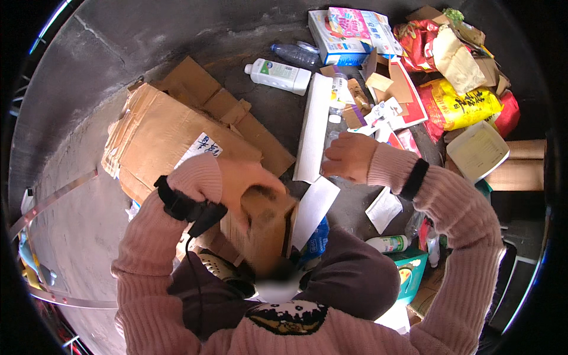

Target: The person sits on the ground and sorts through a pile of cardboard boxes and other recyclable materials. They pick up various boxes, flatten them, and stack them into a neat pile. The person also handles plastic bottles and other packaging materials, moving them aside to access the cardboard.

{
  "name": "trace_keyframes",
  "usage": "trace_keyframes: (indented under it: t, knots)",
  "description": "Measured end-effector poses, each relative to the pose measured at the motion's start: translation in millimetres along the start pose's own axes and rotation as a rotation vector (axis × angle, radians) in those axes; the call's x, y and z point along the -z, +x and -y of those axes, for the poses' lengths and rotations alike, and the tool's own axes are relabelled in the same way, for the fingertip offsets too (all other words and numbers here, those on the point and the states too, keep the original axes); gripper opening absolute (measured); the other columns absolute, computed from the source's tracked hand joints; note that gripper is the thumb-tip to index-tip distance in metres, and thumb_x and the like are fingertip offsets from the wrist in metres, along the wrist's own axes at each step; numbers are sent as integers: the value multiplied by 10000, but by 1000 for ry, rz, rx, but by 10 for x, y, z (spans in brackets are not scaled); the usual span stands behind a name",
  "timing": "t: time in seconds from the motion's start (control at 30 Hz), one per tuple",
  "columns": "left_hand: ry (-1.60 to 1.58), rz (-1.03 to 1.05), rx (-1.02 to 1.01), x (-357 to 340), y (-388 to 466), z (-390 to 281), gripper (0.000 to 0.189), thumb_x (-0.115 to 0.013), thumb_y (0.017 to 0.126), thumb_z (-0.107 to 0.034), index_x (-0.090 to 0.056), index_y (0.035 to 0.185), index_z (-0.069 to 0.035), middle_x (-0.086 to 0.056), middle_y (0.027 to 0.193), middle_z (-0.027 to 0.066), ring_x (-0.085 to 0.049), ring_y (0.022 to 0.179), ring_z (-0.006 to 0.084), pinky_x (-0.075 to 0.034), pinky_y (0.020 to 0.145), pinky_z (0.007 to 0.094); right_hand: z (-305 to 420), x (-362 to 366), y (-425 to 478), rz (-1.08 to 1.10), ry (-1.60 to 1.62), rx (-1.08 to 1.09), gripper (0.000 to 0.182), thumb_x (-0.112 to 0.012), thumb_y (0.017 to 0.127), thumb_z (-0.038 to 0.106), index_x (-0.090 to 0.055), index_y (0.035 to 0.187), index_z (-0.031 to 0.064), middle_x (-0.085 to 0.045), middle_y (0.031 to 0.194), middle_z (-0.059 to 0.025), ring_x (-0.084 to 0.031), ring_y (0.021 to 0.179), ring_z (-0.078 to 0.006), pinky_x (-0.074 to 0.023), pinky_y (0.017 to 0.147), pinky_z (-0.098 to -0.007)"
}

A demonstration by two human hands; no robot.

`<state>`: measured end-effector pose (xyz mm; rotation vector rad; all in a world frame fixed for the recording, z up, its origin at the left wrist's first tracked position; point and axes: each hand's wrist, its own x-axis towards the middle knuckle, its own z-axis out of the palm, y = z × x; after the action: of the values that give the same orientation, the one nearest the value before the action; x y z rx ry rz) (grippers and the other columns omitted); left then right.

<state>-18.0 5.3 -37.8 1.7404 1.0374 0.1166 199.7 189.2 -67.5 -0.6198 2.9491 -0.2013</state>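
My left hand (262,182) is curled at the upper edge of a brown cardboard box (270,230) in front of my lap; it grips the box near its rim. My right hand (348,156) is over the ground to the right, fingers bent down over a clear plastic piece (332,138), partly hidden; whether the fingers hold it I cannot tell. Beside the right hand lies a long white foam or board strip (312,128). Flattened cardboard (177,128) with a handwritten paper lies under and beyond my left forearm. A white sheet (316,208) leans by the box.
A white plastic bottle (279,76), a clear bottle (295,53), a printed carton (341,40), plastic bags (466,106) and a white tray (478,151) lie beyond. Near my right knee are another white bottle (390,243) and a green box (410,273). A dark wall curves behind.
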Motion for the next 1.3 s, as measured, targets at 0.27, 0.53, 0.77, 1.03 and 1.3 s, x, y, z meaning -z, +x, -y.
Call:
trace_keyframes:
  t: [0.27,0.53,0.77,1.03,1.3]
  knots:
    - [590,-1201,206,-139,123,292,628,-751,609,-186,-501,1171,-61,-531,1106,116,-487,977,315,-393,856,396,365,246,83,-468,627,-739,196,-479,904,172,-501,1041,33,-607,778,-223,-602,740,-395,-462,630,-464]
    - [953,-1328,314,-25,407,103,597,-719,595,-144,-506,1151,-95,-520,1054,78,-492,934,268,-373,800,386,501,269,410,-511,370,-941,196,-474,895,229,-506,973,52,-592,628,-203,-601,609,-386,-474,551,-467]
    - [1057,-1268,396,-28,479,51,634,-738,585,-159,-494,1168,-112,-513,1060,52,-487,921,238,-356,796,378,504,384,625,-340,258,-1060,235,-438,906,220,-527,968,12,-609,700,-215,-610,657,-377,-487,600,-450]
    - [1161,-1234,327,-101,573,426,484,-646,684,-94,-512,1148,-124,-508,1021,38,-467,849,219,-337,733,363,203,260,876,8,366,-1006,272,-473,844,182,-625,950,-17,-647,905,-230,-643,853,-350,-525,729,-399]
    - [1175,-1159,324,-157,691,564,415,-572,743,-80,-517,1153,-125,-509,1006,31,-470,835,209,-335,736,365,74,-72,898,59,271,-925,229,-472,859,124,-663,908,9,-639,944,-191,-635,899,-305,-523,756,-366]
